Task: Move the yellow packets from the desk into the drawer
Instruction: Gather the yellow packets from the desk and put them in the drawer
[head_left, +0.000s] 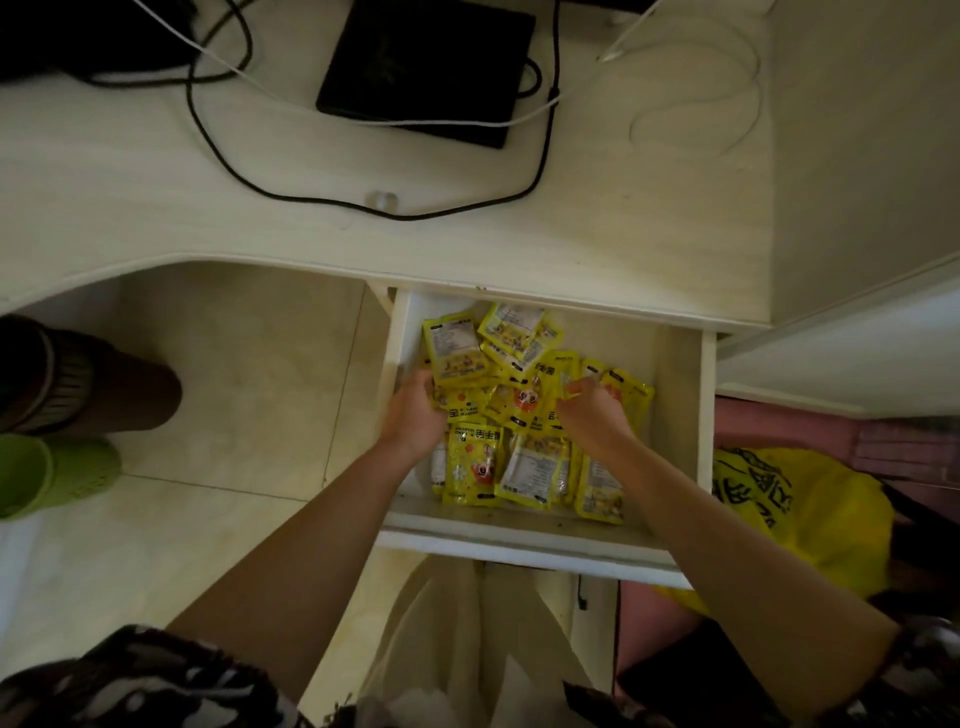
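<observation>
Several yellow packets (519, 410) lie heaped in the open white drawer (680, 415) under the desk edge. Both my hands are down inside the drawer among them. My left hand (415, 413) has its fingers curled round packets at the left of the heap. My right hand (592, 408) pinches packets at the right of the heap. The white desk top (156, 171) above the drawer shows no yellow packets.
On the desk lie a black flat device (426, 67), black and white cables (374, 205) and a small clear object (382, 200). A yellow plastic bag (810, 514) hangs right of the drawer. Brown and green bins (57, 467) stand on the floor at left.
</observation>
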